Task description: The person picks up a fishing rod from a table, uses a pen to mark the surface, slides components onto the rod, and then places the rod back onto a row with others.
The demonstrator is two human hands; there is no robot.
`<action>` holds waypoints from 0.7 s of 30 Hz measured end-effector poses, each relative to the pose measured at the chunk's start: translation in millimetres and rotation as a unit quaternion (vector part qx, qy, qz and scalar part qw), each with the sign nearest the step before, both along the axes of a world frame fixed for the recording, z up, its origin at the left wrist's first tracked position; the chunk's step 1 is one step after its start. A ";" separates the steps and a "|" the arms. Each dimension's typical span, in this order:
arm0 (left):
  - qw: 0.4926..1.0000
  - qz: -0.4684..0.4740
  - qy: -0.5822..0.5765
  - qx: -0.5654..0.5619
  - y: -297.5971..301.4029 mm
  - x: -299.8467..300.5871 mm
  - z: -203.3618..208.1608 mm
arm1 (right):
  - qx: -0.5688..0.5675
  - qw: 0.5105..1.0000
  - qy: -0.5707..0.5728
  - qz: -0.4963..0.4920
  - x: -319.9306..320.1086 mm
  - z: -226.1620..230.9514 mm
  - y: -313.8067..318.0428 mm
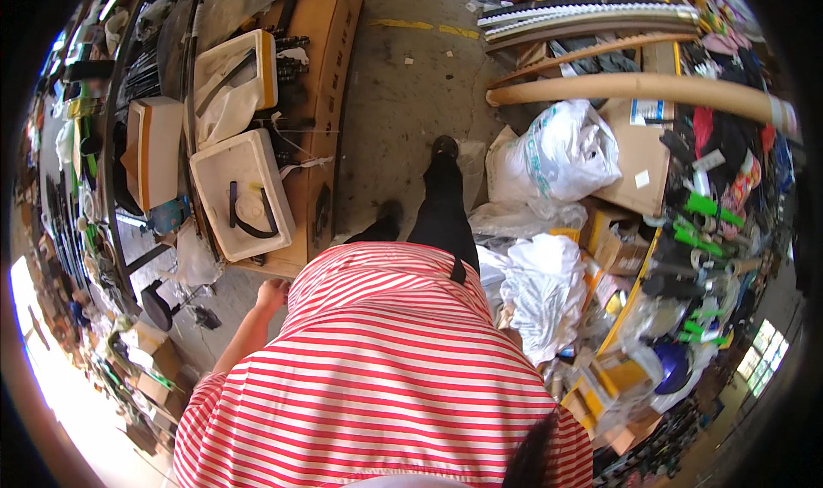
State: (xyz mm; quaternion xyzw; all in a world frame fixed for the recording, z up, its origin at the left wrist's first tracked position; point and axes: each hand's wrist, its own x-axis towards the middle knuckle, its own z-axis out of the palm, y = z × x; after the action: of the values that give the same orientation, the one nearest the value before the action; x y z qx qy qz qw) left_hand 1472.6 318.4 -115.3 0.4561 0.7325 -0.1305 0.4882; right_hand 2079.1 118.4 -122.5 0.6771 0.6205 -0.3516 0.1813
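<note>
My left hand point(273, 294) hangs at my left side, beside the red-and-white striped shirt point(377, 342). Its fingers look loosely curled, and nothing shows in them. The near corner of a large brown cardboard box point(324, 128) is the closest thing to it. On that box lie two white foam trays; the nearer foam tray point(285, 198) holds a curved black strip point(250, 227). In the farther foam tray point(267, 68) are a dark strip and pale wrapping. My right hand is out of sight, with the shirt covering that side.
A concrete floor point(403, 85) with a worn yellow line runs ahead between the piles. To the right are a stuffed white plastic bag point(570, 149), crumpled white cloth point(542, 295) and a long cardboard tube point(626, 88) jutting toward the aisle. Crowded metal racks point(117, 145) line the left.
</note>
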 end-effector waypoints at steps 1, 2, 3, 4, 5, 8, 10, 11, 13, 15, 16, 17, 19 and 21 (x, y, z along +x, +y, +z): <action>0.998 -0.009 0.056 -0.026 9.1 29.2 24.5 | -0.018 0.993 0.065 -0.095 26.5 -7.0 31.5; 0.997 -0.041 0.055 -0.038 -12.7 27.6 6.3 | -0.045 0.976 0.091 -0.195 52.1 -17.0 64.4; 0.994 -0.083 0.055 -0.047 -24.8 24.6 -6.7 | -0.059 0.944 0.113 -0.305 71.8 -28.0 89.7; 0.992 -0.058 0.069 -0.084 -20.0 45.7 -1.5 | -0.079 0.903 0.091 -0.413 87.9 -38.9 119.1; 0.993 -0.070 0.059 -0.081 2.8 73.4 17.4 | -0.061 0.886 0.126 -0.442 92.0 -28.6 160.8; 0.997 -0.040 0.033 -0.062 23.0 108.3 32.1 | -0.049 0.855 0.175 -0.486 108.5 13.6 267.7; 0.990 0.103 0.020 -0.095 62.2 137.4 46.8 | -0.055 0.856 0.182 -0.480 135.5 13.5 295.9; 0.981 0.175 0.003 -0.080 73.9 147.8 49.1 | -0.066 0.858 0.179 -0.477 146.2 16.0 309.0; 0.948 0.313 -0.028 -0.048 84.6 163.1 52.1 | -0.100 0.863 0.162 -0.468 167.4 19.7 322.7; 0.926 0.371 -0.052 -0.038 85.7 174.6 50.0 | -0.138 0.870 0.138 -0.452 187.9 15.9 330.9; 0.916 0.394 -0.066 -0.031 83.9 176.8 49.2 | -0.145 0.872 0.121 -0.452 189.2 18.5 341.2; 0.903 0.421 -0.085 -0.024 72.6 178.3 41.9 | -0.151 0.873 0.103 -0.453 189.6 22.8 349.2; 0.895 0.433 -0.100 -0.031 56.6 183.7 30.8 | -0.143 0.888 0.090 -0.427 183.9 29.1 365.7; 0.886 0.452 -0.095 -0.036 44.2 187.6 20.1 | -0.125 0.886 0.110 -0.433 166.7 36.8 376.3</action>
State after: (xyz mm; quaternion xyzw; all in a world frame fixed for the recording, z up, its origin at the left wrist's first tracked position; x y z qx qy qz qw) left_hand 1660.1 362.6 -95.2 0.0680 0.8042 0.1217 0.5778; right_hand 2245.8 494.8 -85.6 0.8072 0.2326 -0.5420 0.0251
